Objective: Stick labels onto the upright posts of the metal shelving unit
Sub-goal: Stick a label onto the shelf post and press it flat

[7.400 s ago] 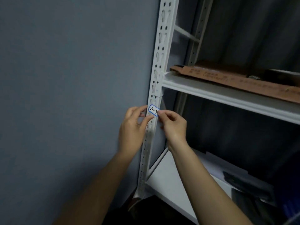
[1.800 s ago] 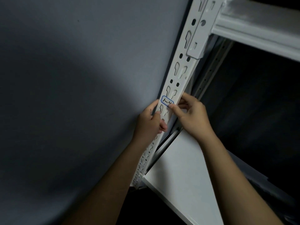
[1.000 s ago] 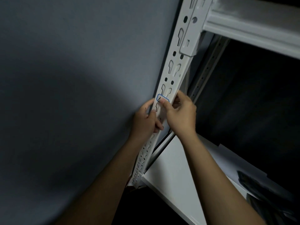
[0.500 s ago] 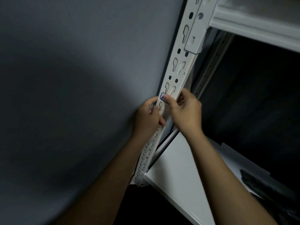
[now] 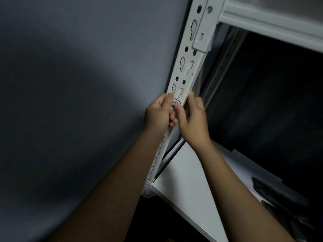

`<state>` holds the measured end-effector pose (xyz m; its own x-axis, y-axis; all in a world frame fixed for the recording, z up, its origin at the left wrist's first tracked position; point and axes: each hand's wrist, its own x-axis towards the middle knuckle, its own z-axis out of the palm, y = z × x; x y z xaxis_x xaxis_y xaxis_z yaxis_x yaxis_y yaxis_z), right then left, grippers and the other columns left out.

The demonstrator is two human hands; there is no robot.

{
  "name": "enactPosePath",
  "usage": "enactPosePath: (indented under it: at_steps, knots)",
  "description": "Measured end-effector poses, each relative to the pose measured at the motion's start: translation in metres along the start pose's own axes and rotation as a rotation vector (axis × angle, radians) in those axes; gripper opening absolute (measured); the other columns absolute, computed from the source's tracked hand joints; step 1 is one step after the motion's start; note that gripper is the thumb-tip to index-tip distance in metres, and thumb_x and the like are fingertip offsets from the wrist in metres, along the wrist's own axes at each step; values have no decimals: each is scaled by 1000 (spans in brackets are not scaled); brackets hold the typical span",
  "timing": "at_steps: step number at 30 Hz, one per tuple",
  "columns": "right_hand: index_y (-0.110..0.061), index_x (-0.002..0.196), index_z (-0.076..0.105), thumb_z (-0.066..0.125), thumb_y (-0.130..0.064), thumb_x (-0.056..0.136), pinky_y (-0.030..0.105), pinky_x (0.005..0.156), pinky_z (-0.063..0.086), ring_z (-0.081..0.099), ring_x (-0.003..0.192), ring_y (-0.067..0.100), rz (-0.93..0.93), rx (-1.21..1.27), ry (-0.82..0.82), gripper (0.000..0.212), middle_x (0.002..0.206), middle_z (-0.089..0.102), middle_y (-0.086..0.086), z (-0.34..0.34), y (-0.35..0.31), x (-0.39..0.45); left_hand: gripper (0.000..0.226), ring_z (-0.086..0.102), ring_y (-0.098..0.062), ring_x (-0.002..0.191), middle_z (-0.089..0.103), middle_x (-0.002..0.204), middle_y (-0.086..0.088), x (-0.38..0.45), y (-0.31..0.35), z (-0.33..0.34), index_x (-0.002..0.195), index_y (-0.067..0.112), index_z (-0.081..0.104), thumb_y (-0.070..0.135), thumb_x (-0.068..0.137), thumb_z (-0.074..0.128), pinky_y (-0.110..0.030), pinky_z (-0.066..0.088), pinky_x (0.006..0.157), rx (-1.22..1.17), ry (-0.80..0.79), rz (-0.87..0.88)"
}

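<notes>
Now that the left hand has raised its thumb onto the label, both grips pin it to the white post, right hand pressing its near-right corner; likely final smoothing.

We see only part of the label, its writing unreadable behind both thumbs, and the post runs off the top edge.

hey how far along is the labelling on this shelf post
Done: the blue-edged label lies on the face of the white post, below the upper shelf beam. In hand: the left hand and right hand grip the post, thumbs on the label. Left: letting go; no other label shows, so other posts cannot be judged.
</notes>
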<state>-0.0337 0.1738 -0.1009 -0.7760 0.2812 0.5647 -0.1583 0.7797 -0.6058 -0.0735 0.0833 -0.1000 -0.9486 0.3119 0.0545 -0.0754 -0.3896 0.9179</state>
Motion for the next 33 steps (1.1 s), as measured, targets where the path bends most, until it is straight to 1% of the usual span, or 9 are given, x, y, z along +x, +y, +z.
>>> enactPosePath:
  at_steps: [3,7,10,11,14,18,22,29,33]
  knots:
    - [-12,142,38,51,-14,96,2,74,39,49,83,-14,-22,-16,-57,48,104,42,5,-3,0,1,19,40,-1,36,39,42,9,-3,1,-1,96,21,56,29,102,39,-12,28,35,-156,-63,-111]
    - [-18,150,24,51,-11,95,19,87,45,50,86,2,29,-30,-129,62,115,41,7,-5,-3,-1,28,45,2,40,46,47,10,-7,5,-6,127,24,50,26,103,35,-10,31,37,-197,-109,-194]
    - [-23,146,31,54,-6,89,6,83,41,51,93,4,89,19,-188,63,116,42,6,-10,-8,-2,38,49,1,41,51,56,6,-12,12,-9,138,28,44,18,104,31,-11,36,38,-76,-104,-239]
    - [-22,141,38,57,-8,87,7,85,42,53,97,7,117,48,-173,58,117,45,6,-11,-9,-1,41,49,-1,39,51,57,4,-14,14,-10,139,30,43,15,103,31,-12,37,39,-14,-86,-259]
    - [-15,116,54,65,-40,86,37,87,50,58,100,18,209,35,-9,41,112,57,4,-5,-20,8,47,46,-8,39,49,56,-1,-16,18,-14,143,33,36,11,102,27,-15,36,40,258,-24,-224]
    - [-8,111,45,57,-54,89,46,81,49,57,102,30,292,-168,78,52,115,53,9,8,-35,12,45,52,-17,46,55,56,-5,-19,15,-20,142,38,35,17,103,28,-24,44,47,535,-20,-74]
    - [-10,115,42,60,-48,88,45,77,50,57,101,28,237,-182,56,51,116,50,8,10,-27,8,49,58,-17,50,60,58,1,-25,15,-26,138,35,43,12,96,32,-32,55,62,672,7,67]
    - [-12,121,49,67,-36,86,24,82,44,52,104,12,147,-24,-137,46,119,51,1,-12,-16,14,45,56,-15,49,61,61,1,-31,11,-25,136,27,46,12,95,37,-31,54,61,658,-22,97]
    - [-11,121,53,58,-38,93,38,91,50,57,105,17,117,-27,-106,39,118,55,5,-13,-14,12,45,57,-14,48,61,61,1,-27,6,-22,134,28,47,11,94,37,-34,55,62,645,9,84]
